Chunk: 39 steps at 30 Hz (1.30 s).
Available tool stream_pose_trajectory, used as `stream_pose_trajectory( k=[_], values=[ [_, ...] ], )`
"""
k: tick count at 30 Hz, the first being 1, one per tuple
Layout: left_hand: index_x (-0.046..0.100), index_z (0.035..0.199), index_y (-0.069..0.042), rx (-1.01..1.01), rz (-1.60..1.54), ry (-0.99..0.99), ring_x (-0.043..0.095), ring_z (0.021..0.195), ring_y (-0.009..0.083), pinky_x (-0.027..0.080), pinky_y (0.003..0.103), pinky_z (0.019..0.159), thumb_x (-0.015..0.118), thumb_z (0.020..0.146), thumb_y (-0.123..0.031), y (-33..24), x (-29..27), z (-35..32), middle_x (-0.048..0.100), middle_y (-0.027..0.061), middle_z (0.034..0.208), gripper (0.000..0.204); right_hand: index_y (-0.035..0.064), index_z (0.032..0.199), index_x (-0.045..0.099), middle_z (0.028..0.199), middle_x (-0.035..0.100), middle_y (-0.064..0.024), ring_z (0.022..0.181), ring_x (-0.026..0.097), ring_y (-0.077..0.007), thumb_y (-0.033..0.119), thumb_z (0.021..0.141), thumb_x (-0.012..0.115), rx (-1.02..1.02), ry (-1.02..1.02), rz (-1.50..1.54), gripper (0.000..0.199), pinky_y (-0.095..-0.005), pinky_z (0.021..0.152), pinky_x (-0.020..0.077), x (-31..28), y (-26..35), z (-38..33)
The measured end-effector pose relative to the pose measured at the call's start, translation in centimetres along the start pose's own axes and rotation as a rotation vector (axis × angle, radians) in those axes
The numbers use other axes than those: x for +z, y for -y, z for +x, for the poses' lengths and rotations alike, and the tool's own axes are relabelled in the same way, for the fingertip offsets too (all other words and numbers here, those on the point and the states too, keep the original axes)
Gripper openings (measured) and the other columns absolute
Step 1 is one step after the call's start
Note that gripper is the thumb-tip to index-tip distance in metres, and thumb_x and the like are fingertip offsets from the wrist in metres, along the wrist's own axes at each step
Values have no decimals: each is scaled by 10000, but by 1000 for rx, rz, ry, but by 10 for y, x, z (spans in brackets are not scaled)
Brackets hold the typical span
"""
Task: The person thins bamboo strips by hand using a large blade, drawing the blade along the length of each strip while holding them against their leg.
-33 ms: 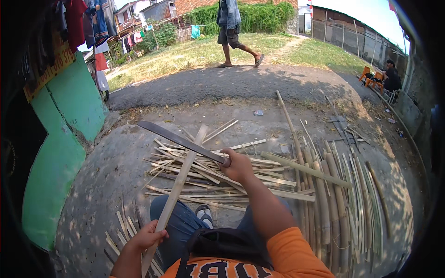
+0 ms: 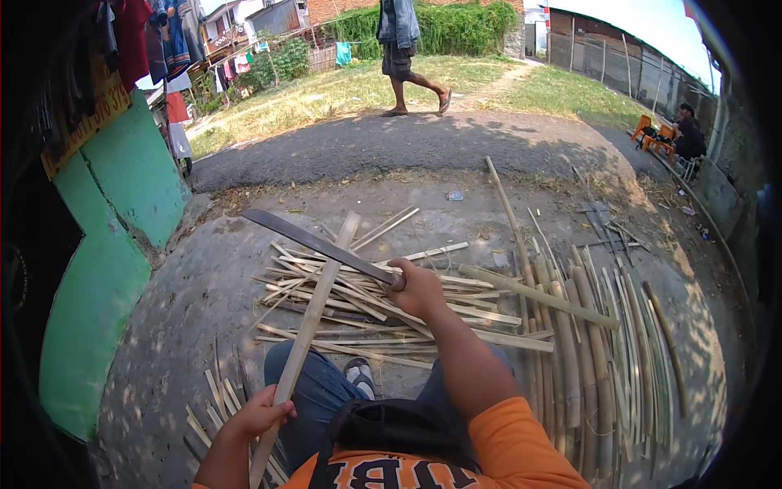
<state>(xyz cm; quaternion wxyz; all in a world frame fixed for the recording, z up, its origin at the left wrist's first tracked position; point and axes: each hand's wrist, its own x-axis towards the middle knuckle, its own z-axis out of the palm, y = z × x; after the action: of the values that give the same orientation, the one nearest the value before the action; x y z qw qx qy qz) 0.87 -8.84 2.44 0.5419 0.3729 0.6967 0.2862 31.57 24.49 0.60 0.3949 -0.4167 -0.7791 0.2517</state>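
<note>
Here, strip (image 2: 309, 322) in left hand (image 2: 259, 413); machete (image 2: 303, 238), right hand (image 2: 420, 289).

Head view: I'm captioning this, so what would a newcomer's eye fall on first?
The long dark knife in the right hand crosses a pale strip in the left hand, left of centre. Mid-picture lies a heap of strips; a green wall stands far left.

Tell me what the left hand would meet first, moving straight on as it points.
Past its held strip, the left hand would probably meet the person's left leg, though depth is unclear.
</note>
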Motion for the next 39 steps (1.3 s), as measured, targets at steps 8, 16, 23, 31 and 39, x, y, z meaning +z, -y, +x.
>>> stream_pose_trajectory(
  k=[8,16,23,31,39],
  values=[
    [569,1260,-55,-18,-309,48,607,759,149,538,329,734,627,1097,-206,-3,-4,13,616,15,869,229,213,1242,684,868,758,-180,857,729,-435,316,856,752,-31,5,-69,406,-546,775,571,3,-1,-1],
    [588,1335,-87,32,-388,68,587,762,101,523,294,700,718,1051,-259,-33,-9,37,587,-16,894,357,197,1231,700,903,763,-152,888,739,-394,339,819,828,-82,72,-141,454,-503,777,572,3,13,-6],
    [596,1366,-58,-28,-365,11,576,760,96,508,288,673,698,1046,-172,-45,-3,51,588,-12,892,355,166,1168,686,801,742,-135,787,734,-382,264,859,727,-265,169,-165,327,-530,716,560,16,34,-20],
    [643,1004,-64,60,170,-101,539,717,104,449,294,652,772,986,-298,-57,15,65,581,-17,784,268,98,946,633,705,702,-135,681,717,-376,255,843,720,-307,326,-265,207,-515,634,551,33,61,-32],
    [635,1003,-11,271,399,-357,547,678,130,468,325,636,782,975,-319,-53,32,73,595,27,741,342,104,997,684,803,744,-154,802,752,-375,238,815,718,-171,386,-379,229,-524,714,580,51,50,-21]
  ],
)
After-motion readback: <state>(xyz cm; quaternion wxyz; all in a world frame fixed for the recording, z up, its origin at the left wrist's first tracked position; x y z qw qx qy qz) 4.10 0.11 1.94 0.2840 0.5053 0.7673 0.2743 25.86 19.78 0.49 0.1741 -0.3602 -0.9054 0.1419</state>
